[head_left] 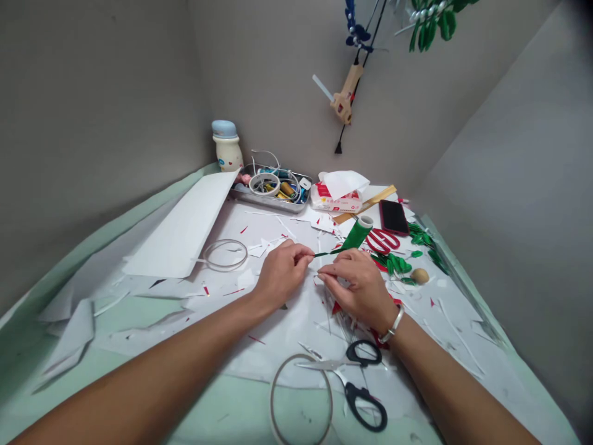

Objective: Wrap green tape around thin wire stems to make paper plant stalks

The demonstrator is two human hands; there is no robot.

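My left hand (286,266) is closed in a pinch on one end of a thin dark green strip (320,254), just above the paper-covered table. The strip runs across to my right hand (354,281), passing behind its knuckles. My right thumb and forefinger are pressed together below the strip; whatever they hold is too small to make out. Behind that hand a spool of green thread (356,235) leans at a tilt. Black-handled scissors (347,364) lie with blades apart in front of my wrists. Red-handled scissors (383,241) and green leaf shapes (396,264) are to the right.
A metal tray (273,201) of tape and spools, a tissue pack (336,196), a phone (393,217) and a jar (227,148) stand at the back. White card (185,228) lies left. Rings of narrow tape (225,254) and paper scraps are scattered about. A glue gun (345,96) hangs on the wall.
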